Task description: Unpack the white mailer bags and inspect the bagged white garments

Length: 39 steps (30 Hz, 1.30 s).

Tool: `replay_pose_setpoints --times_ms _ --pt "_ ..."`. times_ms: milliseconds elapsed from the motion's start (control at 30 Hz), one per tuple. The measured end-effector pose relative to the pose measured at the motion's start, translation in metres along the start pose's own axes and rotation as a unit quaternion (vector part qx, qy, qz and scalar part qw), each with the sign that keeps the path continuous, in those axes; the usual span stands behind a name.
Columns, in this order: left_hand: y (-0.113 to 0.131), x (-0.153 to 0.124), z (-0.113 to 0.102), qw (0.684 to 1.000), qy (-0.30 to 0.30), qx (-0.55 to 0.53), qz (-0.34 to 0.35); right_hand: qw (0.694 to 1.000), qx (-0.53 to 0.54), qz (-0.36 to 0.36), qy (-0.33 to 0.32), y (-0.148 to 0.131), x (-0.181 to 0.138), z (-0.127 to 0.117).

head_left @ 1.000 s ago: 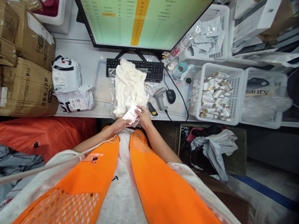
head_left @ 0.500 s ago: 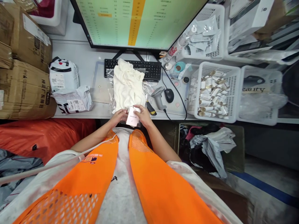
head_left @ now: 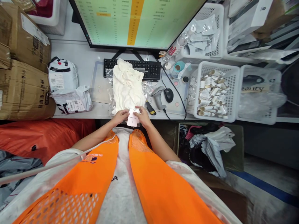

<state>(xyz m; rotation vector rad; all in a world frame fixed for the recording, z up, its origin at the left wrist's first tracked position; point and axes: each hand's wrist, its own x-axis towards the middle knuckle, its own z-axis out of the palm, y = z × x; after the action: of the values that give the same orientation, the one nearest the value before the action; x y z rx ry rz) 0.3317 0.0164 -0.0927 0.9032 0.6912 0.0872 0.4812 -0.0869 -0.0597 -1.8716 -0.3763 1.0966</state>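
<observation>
A white hang tag [head_left: 132,120] with small dark print and the letter L is held at the desk's front edge. My right hand [head_left: 143,116] pinches its upper part from the right between thumb and fingers. From the left, my left hand [head_left: 121,117] has closed fingertips at the tag's upper left edge. Just beyond both hands lies a cream-white knit garment [head_left: 128,85], loosely folded on a clear plastic bag [head_left: 109,93]. It covers part of the black keyboard [head_left: 153,71].
Right of the garment lie a yellow-black box cutter [head_left: 150,108], a grey barcode scanner [head_left: 158,99] and a black mouse [head_left: 168,95]. Farther right is a white basket [head_left: 235,93] of small rolls. Wrapped parcels [head_left: 77,100] and cardboard boxes [head_left: 25,90] stand left. A monitor [head_left: 112,31] is behind.
The hang tag has been turned, so its upside-down print now reads upright. My left fingers have come in closer to its edge. The garment stays put.
</observation>
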Motion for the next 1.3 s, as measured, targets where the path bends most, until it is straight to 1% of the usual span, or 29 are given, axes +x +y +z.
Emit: replay_pose_setpoints --times_ms 100,200,333,433,500,567,667,767,833,900,933,1000,1033,1100,1133,1200,1267,1300 --pt "-0.003 0.000 -0.001 1.000 -0.005 0.010 -0.008 0.998 0.046 0.042 -0.011 0.002 -0.001 0.002" --pt "-0.005 0.000 -0.001 1.000 -0.007 0.025 -0.014 0.996 0.071 0.060 -0.013 0.003 -0.002 0.005" --pt "-0.006 0.000 0.001 0.998 -0.009 0.055 -0.020 0.995 0.078 0.066 -0.011 0.006 -0.004 0.008" --pt "-0.005 -0.002 -0.001 0.995 -0.010 0.098 -0.028 0.995 0.071 0.064 -0.011 0.010 -0.005 0.008" --pt "-0.001 -0.003 -0.004 0.991 -0.003 0.134 -0.028 0.997 0.055 0.060 -0.012 0.013 -0.005 0.005" --pt "0.009 -0.001 -0.010 0.986 0.018 0.167 -0.010 0.998 0.032 0.055 -0.012 0.018 -0.005 -0.001" --pt "0.035 0.015 -0.022 0.976 0.070 0.200 0.058 0.999 -0.004 0.050 0.000 0.026 -0.002 -0.011" --pt "0.067 0.049 -0.033 0.958 0.109 0.228 0.135 0.998 -0.035 0.054 0.013 0.037 0.005 -0.017" --pt "0.082 0.073 -0.038 0.943 0.116 0.265 0.167 0.997 -0.057 0.057 0.018 0.045 0.009 -0.017" --pt "0.086 0.092 -0.039 0.916 0.096 0.355 0.158 0.995 -0.078 0.055 0.022 0.051 0.011 -0.015" --pt "0.083 0.098 -0.037 0.897 0.076 0.413 0.139 0.994 -0.088 0.053 0.025 0.053 0.011 -0.014" --pt "0.069 0.103 -0.030 0.848 0.037 0.519 0.100 0.993 -0.104 0.047 0.031 0.054 0.009 -0.014" --pt "0.059 0.101 -0.024 0.830 0.026 0.548 0.095 0.992 -0.109 0.044 0.035 0.053 0.007 -0.016" --pt "0.037 0.093 -0.011 0.810 0.030 0.573 0.122 0.992 -0.112 0.036 0.039 0.048 0.003 -0.021" --pt "0.026 0.087 -0.004 0.807 0.037 0.571 0.146 0.993 -0.109 0.031 0.037 0.043 0.000 -0.025" --pt "0.009 0.072 0.011 0.813 0.044 0.549 0.189 0.995 -0.098 0.018 0.028 0.031 -0.003 -0.034" --pt "0.002 0.059 0.022 0.836 0.041 0.506 0.210 0.996 -0.091 0.008 0.013 0.018 -0.003 -0.042" --pt "0.003 0.054 0.026 0.857 0.050 0.467 0.211 0.996 -0.091 0.004 0.004 0.012 -0.002 -0.045"
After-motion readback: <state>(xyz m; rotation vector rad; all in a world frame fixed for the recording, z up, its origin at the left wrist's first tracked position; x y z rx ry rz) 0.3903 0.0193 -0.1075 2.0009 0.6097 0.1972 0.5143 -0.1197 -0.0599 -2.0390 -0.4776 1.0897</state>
